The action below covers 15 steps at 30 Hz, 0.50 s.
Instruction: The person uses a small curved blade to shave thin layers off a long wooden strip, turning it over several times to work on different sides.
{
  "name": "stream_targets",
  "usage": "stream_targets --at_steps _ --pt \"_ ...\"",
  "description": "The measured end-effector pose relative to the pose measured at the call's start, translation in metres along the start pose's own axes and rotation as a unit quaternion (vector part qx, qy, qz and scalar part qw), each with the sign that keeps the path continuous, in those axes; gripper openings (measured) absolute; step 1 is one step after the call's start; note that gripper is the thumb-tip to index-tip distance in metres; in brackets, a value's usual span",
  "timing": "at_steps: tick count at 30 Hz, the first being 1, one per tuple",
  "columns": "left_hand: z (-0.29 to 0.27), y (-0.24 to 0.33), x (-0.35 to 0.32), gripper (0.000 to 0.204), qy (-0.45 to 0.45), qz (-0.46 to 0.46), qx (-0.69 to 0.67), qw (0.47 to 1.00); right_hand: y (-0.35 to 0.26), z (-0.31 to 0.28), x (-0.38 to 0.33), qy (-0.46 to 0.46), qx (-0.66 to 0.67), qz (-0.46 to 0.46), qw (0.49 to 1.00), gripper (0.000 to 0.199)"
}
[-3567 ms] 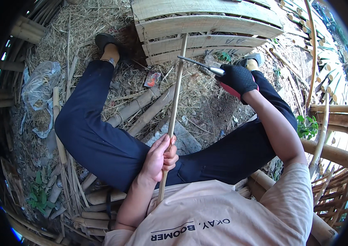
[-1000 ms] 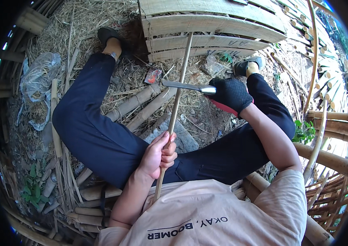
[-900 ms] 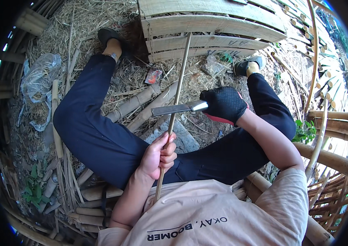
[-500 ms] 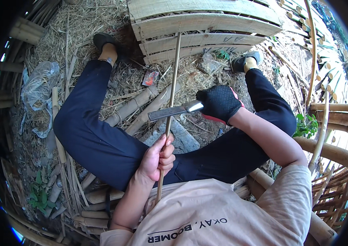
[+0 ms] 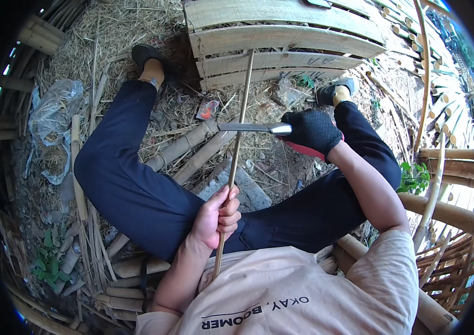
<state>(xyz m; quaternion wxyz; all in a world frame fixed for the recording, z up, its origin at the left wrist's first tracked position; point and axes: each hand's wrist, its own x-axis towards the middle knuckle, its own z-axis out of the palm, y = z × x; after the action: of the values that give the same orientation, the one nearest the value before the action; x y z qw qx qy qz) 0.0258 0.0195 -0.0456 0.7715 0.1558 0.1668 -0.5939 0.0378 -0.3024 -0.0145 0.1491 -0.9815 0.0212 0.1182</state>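
My bare left hand (image 5: 218,215) grips a thin bamboo strip (image 5: 239,128) near its lower end, holding it upright between my spread legs in dark trousers. The strip's far end rests against a bamboo slat panel (image 5: 281,39). My right hand (image 5: 312,131), in a black glove, holds a knife with a red handle; the flat blade (image 5: 246,127) lies level across the strip, touching it from the right at mid-length.
Thick bamboo culms (image 5: 189,151) and a grey stone (image 5: 242,187) lie on straw between my legs. A crumpled clear plastic bag (image 5: 52,114) sits at left. Bamboo poles (image 5: 455,215) and curved strips are stacked at right. A small red wrapper (image 5: 208,109) lies in the straw.
The knife rose from low on the strip to mid-length. The strip and my left hand have hardly moved.
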Motion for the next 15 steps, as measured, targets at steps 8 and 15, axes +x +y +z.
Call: stream_targets --at_steps 8,15 --pt "0.0 0.001 0.001 0.024 0.014 0.002 -0.001 1.0 -0.024 0.02 -0.005 -0.043 -0.017 -0.08 0.996 0.017" --pt "-0.004 0.0 0.002 0.023 -0.002 0.005 0.012 1.0 -0.027 0.009 -0.004 -0.012 -0.028 0.037 0.999 0.017"
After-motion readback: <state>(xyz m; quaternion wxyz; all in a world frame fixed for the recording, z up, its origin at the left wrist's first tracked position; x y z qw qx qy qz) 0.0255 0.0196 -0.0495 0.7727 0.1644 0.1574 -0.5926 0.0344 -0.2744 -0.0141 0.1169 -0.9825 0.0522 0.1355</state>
